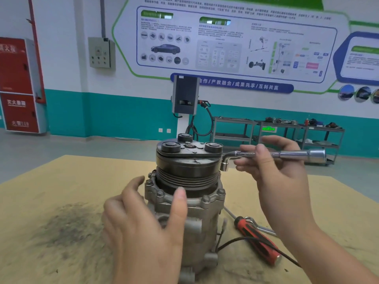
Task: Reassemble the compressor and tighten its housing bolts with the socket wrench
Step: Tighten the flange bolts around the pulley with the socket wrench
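A: 2 hands at work. The right hand [272,160] pinches the shaft of the L-shaped socket wrench [272,155] between thumb and fingers. The left hand [143,218] is spread with relaxed fingers by the near side of the compressor [184,193], gripping nothing; blur hides whether it touches.

B: Where does the compressor sit?

A: Upright on the tan bench top [51,181], mid-frame. Its long axis runs vertical, with the clutch plate [188,149] and grooved pulley [184,177] facing up. The housing bolts [160,194] ring the flange just under the pulley.

B: And the wrench?

A: Its shaft lies roughly level, pointing right. The short bent end hangs downward just beside the pulley rim, not yet on a bolt.

B: How would you do this step?

A: I'd clamp the body with the left hand, lower the socket squarely over 1 bolt head, seat it fully, then tighten in a crosswise order. A red-handled screwdriver [258,240] lies near the base.
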